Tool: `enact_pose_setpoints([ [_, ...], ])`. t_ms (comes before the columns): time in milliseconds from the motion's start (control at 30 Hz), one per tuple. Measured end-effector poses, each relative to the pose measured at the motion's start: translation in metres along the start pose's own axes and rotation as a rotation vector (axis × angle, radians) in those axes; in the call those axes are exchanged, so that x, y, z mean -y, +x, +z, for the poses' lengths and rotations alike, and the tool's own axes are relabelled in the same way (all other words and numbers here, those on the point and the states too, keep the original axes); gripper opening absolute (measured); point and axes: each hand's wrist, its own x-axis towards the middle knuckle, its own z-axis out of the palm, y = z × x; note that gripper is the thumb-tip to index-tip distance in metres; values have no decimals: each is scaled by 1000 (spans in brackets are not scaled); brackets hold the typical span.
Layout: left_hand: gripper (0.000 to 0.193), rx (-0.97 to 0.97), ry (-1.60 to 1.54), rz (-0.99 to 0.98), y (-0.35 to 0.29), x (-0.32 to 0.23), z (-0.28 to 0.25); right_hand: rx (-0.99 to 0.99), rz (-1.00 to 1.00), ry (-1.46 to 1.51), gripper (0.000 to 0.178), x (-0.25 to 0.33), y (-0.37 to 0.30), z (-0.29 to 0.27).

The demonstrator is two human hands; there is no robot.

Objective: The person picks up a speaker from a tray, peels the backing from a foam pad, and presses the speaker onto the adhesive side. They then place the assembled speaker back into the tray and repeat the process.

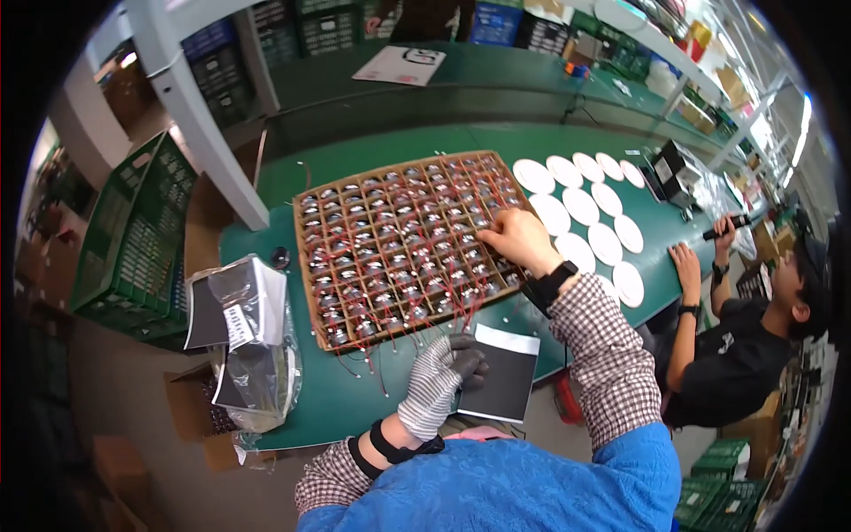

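Note:
A shallow cardboard box [306, 266] lies on the green table, split by dividers into many small cells. Most cells hold a small round metallic part [417, 312] with thin red wires, some trailing over the near edge. My bare right hand [523, 241] reaches over the box's right side, thumb and fingers pinched together; what they grip is hidden. My left hand [446, 377] wears a striped glove with dark fingertips. Its fingers curl inward just in front of the box, hiding anything inside. Beside it lies a black sheet with a white strip [499, 377].
White discs [581, 206] lie in rows to the right. Plastic-wrapped packs [253, 328] sit at the table's left edge, near a metal post [191, 97] and green crate [133, 239]. A co-worker [736, 337] at the right holds a dark tool [727, 228].

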Motion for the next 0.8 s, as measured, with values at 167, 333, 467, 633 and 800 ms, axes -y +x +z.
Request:
enact_pose_setpoints([
  [167, 35, -47, -54, 2, -8, 6, -16, 4, 26, -32, 24, 9, 3, 19],
  [333, 39, 21, -175, 265, -35, -20, -32, 108, 9, 62, 21, 18, 0, 16],
  [467, 41, -72, -226, 639, -90, -51, -71, 134, 141, 544, 16, -68, 12, 33],
  [633, 41, -533, -446, 1040, -176, -58, -154, 124, 261, 915, 13, -37, -4, 17],
  [800, 15, -992, -1100, 1124, -223, -48, -245, 15, 289, 1054, 13, -42, 4, 10],
])
